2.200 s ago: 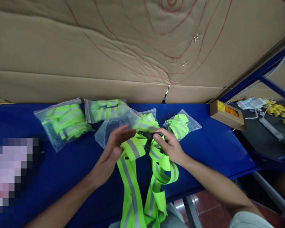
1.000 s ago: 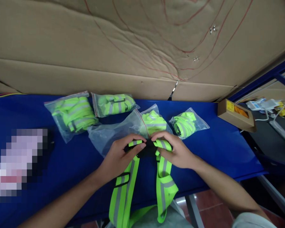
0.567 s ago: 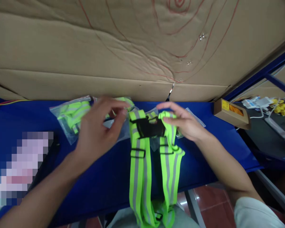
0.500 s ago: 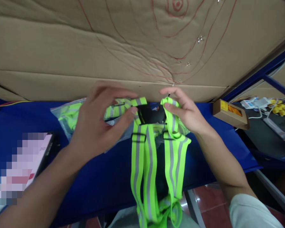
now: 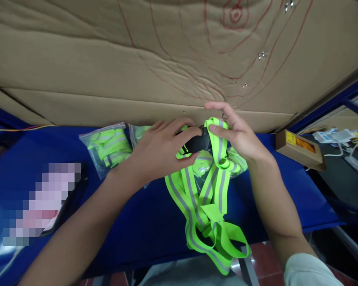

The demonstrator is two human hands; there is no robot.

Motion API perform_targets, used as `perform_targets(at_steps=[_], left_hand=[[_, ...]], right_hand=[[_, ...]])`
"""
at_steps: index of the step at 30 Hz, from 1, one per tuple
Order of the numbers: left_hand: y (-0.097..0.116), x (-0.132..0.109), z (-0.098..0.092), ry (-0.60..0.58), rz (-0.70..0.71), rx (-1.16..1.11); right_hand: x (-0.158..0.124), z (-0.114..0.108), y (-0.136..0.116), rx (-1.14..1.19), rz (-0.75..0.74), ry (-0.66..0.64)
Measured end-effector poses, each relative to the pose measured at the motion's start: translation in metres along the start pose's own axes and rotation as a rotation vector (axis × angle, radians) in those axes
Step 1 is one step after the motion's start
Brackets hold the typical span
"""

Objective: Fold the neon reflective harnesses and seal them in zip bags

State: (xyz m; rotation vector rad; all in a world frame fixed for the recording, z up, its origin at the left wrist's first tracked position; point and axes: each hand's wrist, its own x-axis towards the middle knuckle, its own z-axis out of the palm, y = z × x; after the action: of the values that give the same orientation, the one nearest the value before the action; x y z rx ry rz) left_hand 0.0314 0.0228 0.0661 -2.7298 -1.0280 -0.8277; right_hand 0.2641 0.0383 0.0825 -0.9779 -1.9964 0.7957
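Note:
A neon-green reflective strap harness (image 5: 193, 222) with a grey centre stripe hangs in loops from both hands over the table's front edge. My left hand (image 5: 164, 151) is closed around the harness's black plastic buckle (image 5: 199, 143), thumb and fingers on opposite sides of it. My right hand (image 5: 238, 131) pinches a folded loop of strap (image 5: 217, 135) between thumb and fingers at the buckle's right end, with its index finger stretched out. Part of the buckle is hidden by the left fingers. Behind the hands lie clear bags holding folded green straps, one bag (image 5: 109, 147) to the left.
A blue cloth (image 5: 122, 222) covers the table. On the left lies a phone-like device (image 5: 47, 198) with a blurred screen. At right stand a small cardboard box (image 5: 300, 149) and a dark side surface with cables. A cardboard wall (image 5: 107, 71) with red rings closes off the back.
My left hand has moved right and closed on the buckle. My right hand keeps its pinch on the strap. The hanging straps have swung and bunched rightward, and the view has shifted slightly.

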Motion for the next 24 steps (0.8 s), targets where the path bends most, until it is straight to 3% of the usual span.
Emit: perform_targets(at_steps=[3, 6, 9, 12, 17, 20, 24], left_hand=[[-0.005, 0.002, 0.005, 0.044, -0.010, -0.024], [-0.008, 0.002, 0.011, 0.080, -0.059, -0.084], [-0.008, 0.002, 0.017, 0.088, -0.094, -0.112], [-0.004, 0.002, 0.019, 0.080, -0.128, -0.158], [-0.008, 0.003, 0.004, -0.017, -0.210, -0.240], [-0.014, 0.002, -0.010, -0.108, -0.194, -0.227], [-0.012, 0.001, -0.021, -0.080, -0.225, -0.169]], right_hand=[[-0.005, -0.003, -0.005, -0.183, -0.058, 0.002], [-0.015, 0.004, -0.015, -0.487, -0.092, -0.081], [-0.023, 0.027, -0.019, -0.767, -0.058, -0.137], [-0.018, 0.053, -0.016, -0.955, 0.033, -0.049], [-0.006, 0.061, -0.012, -1.086, 0.059, 0.045], [-0.005, 0.048, -0.014, -1.059, 0.031, 0.011], [-0.007, 0.039, -0.022, -1.019, 0.041, -0.040]])
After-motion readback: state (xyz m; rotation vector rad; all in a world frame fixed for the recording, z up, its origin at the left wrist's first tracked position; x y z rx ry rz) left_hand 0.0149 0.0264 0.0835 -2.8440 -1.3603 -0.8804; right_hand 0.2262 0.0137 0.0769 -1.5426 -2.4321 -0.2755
